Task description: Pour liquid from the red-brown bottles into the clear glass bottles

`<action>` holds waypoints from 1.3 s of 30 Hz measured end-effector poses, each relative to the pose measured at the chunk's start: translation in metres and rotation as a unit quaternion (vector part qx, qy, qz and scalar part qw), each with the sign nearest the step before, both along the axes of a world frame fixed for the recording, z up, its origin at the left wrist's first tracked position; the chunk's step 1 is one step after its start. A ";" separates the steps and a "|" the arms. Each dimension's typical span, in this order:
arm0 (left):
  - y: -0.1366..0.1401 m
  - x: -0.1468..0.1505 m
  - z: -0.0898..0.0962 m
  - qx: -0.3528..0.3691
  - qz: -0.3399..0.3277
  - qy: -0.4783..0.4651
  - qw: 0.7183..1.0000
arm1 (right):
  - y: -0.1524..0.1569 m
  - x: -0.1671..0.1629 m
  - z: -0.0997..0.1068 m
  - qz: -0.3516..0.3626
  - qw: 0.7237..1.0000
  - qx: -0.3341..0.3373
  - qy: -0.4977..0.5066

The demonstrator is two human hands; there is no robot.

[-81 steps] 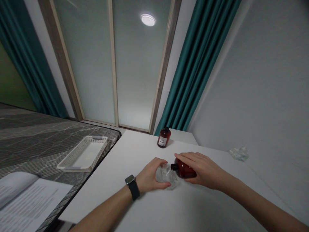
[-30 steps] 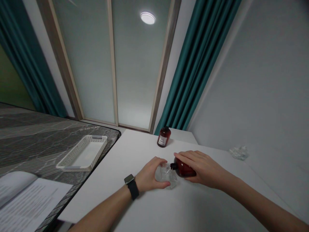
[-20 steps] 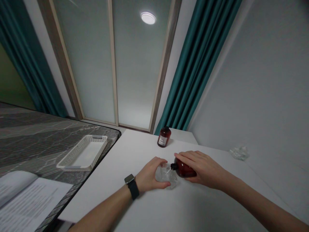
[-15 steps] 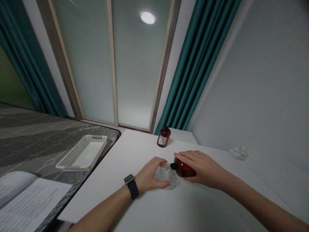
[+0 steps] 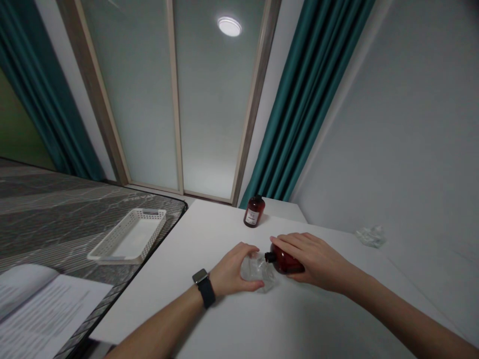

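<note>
1. Left hand (image 5: 234,271): I see thumb and fingers curved around a clear cup (image 5: 258,273), pinching it from the left on the white table (image 5: 209,232).
2. Right hand (image 5: 314,260): it wraps the brown bottle (image 5: 287,262) from above and right; the bottle lies tipped, its black neck pointing left at the cup's rim. From here I cannot tell whether neck and rim touch.
3. Change: I find almost none over the past seconds; both grips match the earlier views. I judge the tilt steady; any flow is indiscernible.
4. Far side: a labelled bottle (image 5: 253,215) stands upright.
</note>
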State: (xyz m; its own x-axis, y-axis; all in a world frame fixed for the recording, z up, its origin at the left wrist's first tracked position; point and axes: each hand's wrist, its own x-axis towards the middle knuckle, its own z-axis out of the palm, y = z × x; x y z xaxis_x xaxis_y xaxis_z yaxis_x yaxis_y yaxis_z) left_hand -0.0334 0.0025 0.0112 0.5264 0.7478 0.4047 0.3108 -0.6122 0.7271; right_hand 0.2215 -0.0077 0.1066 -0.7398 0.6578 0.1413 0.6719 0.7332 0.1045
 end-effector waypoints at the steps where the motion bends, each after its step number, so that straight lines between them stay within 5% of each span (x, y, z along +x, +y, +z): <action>1: 0.000 0.000 0.000 0.000 0.000 -0.002 1.000 | 0.000 0.000 0.000 0.001 1.000 0.001 0.003; 39: 0.001 0.000 -0.003 0.003 -0.004 -0.008 1.000 | -0.001 -0.002 0.007 -0.003 1.000 -0.002 0.004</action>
State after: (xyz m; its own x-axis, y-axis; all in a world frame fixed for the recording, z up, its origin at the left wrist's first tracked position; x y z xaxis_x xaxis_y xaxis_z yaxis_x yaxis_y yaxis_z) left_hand -0.0334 0.0035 0.0085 0.5257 0.7409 0.4179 0.2940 -0.6192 0.7281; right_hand 0.2193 -0.0085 0.1135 -0.7348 0.6627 0.1450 0.6770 0.7297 0.0957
